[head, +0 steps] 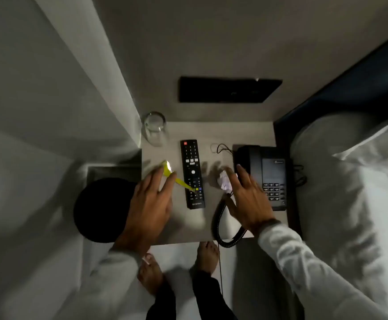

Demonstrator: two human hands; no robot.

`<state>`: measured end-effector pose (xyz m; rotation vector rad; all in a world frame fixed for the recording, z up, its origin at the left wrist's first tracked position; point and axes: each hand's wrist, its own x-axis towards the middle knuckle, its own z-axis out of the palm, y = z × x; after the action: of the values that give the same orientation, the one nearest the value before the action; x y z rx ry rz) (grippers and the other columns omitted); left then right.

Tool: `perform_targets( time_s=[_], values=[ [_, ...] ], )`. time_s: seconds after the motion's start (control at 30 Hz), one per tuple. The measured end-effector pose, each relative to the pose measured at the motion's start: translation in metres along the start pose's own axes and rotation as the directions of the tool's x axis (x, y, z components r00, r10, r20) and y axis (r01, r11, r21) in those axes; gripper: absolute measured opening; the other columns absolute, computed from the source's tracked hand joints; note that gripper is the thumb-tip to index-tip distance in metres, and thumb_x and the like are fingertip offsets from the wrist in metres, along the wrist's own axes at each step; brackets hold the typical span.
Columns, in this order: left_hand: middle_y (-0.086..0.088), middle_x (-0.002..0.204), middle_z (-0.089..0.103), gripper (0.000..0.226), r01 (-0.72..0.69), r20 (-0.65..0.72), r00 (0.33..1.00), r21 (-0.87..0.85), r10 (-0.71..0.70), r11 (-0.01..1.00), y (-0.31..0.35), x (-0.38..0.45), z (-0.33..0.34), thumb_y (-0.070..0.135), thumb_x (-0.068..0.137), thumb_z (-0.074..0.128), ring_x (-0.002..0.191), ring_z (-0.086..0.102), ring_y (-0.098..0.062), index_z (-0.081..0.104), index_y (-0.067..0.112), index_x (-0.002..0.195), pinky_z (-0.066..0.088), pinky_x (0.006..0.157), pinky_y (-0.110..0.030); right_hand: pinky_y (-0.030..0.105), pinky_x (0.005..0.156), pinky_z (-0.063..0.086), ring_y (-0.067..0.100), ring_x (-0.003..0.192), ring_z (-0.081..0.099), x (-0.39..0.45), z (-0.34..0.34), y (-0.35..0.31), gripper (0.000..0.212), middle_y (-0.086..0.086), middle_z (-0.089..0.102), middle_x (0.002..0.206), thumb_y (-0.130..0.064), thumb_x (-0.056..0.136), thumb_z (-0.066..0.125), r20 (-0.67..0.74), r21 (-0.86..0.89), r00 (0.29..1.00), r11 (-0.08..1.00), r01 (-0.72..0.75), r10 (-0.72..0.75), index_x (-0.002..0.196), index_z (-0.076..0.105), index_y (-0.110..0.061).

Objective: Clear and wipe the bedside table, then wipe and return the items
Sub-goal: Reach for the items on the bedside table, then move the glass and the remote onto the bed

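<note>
You are at the very start of the clearing, by the look of it: nearly everything is on the surface (253, 132) and nothing shows as wiped.

Furthest left, on the floor beside the surface, sits a round black bin (98, 209), close enough to take rubbish. At the back left corner stands an empty glass (155, 128), upright and close to the edge by the curtain. Your left hand (150, 204) lies over the front left part, fingers spread fairly wide, with a yellow wrapper (175, 177) under or between the fingertips; whether you have it pinched I cannot tell.

The remote (192, 173) lies lengthwise in the middle, and the wrapper's thin tail reaches onto its lower buttons, so lifting one may drag the other.

Right of the remote, your right hand (246, 195) is open over a crumpled paper (224, 182), fingers touching or just above it, not yet closed. Below the palm the dark coiled cord (219, 224) loops off the front edge. The telephone (266, 176) fills the right side, and a thin wire (220, 147) curls just behind it.

Left to do, as I judge it: bin both scraps, lift off the glass, remote and telephone, wipe the surface, wipe each item, set them back. No cloth is in view. The cords tether the telephone and will limit how far you can move it. The bed (361, 192) presses against the right side.
</note>
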<state>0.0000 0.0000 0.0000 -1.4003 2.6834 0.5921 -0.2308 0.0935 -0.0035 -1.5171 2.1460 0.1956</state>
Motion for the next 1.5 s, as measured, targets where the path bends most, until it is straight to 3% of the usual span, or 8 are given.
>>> perform_targets(
  time_s=[0.3,0.43,0.63,0.83,0.93,1.07,1.33,1.5],
  values=[
    [-0.013,0.129,0.059,0.038,-0.041,0.145,0.989,0.003,0.040,0.999,-0.022,0.032,0.072,0.003,0.076,0.065,0.123,0.056,-0.036,0.066,0.012,0.114,0.049,0.101,-0.046,0.050,0.092,0.057,0.039,0.132,0.048,0.051,0.052,-0.002,0.053,0.015,0.039,0.149,-0.034,0.097,0.064,-0.010,0.119,0.990,0.983,-0.141,0.143,0.145,0.046,-0.020],
    [-0.019,0.117,0.068,0.016,0.289,-0.047,0.943,-0.371,-0.329,0.883,-0.053,-0.024,0.069,0.007,0.094,0.062,0.113,0.064,-0.037,0.074,0.003,0.105,0.052,0.101,-0.041,0.047,0.091,0.059,0.037,0.127,0.055,0.026,0.048,-0.009,0.060,0.012,0.043,0.147,-0.026,0.089,0.076,-0.107,0.307,0.990,0.950,-0.060,0.097,0.144,0.053,-0.019],
    [-0.020,0.121,0.071,0.025,0.412,-0.068,0.871,-0.437,-0.486,0.800,-0.120,-0.096,0.063,0.002,0.094,0.061,0.117,0.065,-0.039,0.072,0.001,0.117,0.052,0.104,-0.051,-0.006,0.098,0.032,0.016,0.106,0.059,-0.007,0.052,-0.067,0.054,0.010,0.059,0.129,-0.020,0.078,0.089,-0.370,0.478,0.928,0.867,0.139,0.055,0.125,0.066,-0.012],
    [-0.015,0.153,0.050,0.059,0.381,-0.013,0.884,-0.563,-0.468,0.734,-0.157,-0.130,0.055,-0.008,0.093,0.061,0.145,0.044,-0.030,0.047,0.008,0.148,0.041,0.117,-0.052,0.035,0.096,0.058,0.010,0.113,0.059,0.008,0.071,-0.176,0.072,0.003,0.060,0.133,-0.029,0.076,0.091,-0.259,0.701,0.961,0.667,0.253,-0.093,0.138,0.058,-0.014],
    [-0.016,0.155,0.047,0.056,0.359,-0.067,0.870,-0.593,-0.489,0.721,-0.167,-0.144,0.044,-0.005,0.097,0.056,0.145,0.045,-0.032,0.044,0.008,0.150,0.043,0.114,-0.058,0.031,0.106,0.052,0.016,0.129,0.056,0.022,0.074,-0.202,0.096,0.002,0.051,0.150,-0.035,0.074,0.091,-0.082,0.775,0.985,0.611,0.160,-0.153,0.154,0.040,-0.021],
    [-0.019,0.149,0.053,0.052,0.262,-0.169,0.895,-0.553,-0.414,0.791,-0.161,-0.138,0.028,-0.007,0.095,0.057,0.139,0.051,-0.034,0.049,0.004,0.145,0.049,0.108,-0.056,0.030,0.100,0.049,0.023,0.122,0.059,0.029,0.067,-0.166,0.074,0.009,0.056,0.144,-0.033,0.086,0.082,-0.252,0.683,0.966,0.718,0.132,0.063,0.148,0.044,-0.019],
    [-0.014,0.143,0.055,0.047,-0.195,-0.197,0.962,-0.018,0.187,0.981,-0.067,-0.002,-0.024,0.002,0.090,0.063,0.135,0.051,-0.033,0.060,0.014,0.135,0.047,0.108,-0.044,0.055,0.093,0.052,0.043,0.126,0.053,0.019,0.081,-0.081,0.087,0.017,0.048,0.140,-0.046,0.089,0.072,-0.040,0.334,0.950,0.900,-0.280,0.311,0.157,0.028,-0.014],
    [-0.020,0.147,0.046,0.043,-0.462,0.258,0.881,0.651,0.397,0.602,-0.017,0.118,-0.046,0.014,0.095,0.056,0.143,0.036,-0.040,0.050,0.014,0.137,0.032,0.115,-0.053,0.052,0.083,0.054,0.044,0.108,0.068,0.023,0.102,-0.104,0.065,0.017,0.053,0.136,-0.039,0.107,0.041,0.008,0.347,0.956,0.896,-0.277,0.293,0.158,0.015,-0.010]
  ],
)
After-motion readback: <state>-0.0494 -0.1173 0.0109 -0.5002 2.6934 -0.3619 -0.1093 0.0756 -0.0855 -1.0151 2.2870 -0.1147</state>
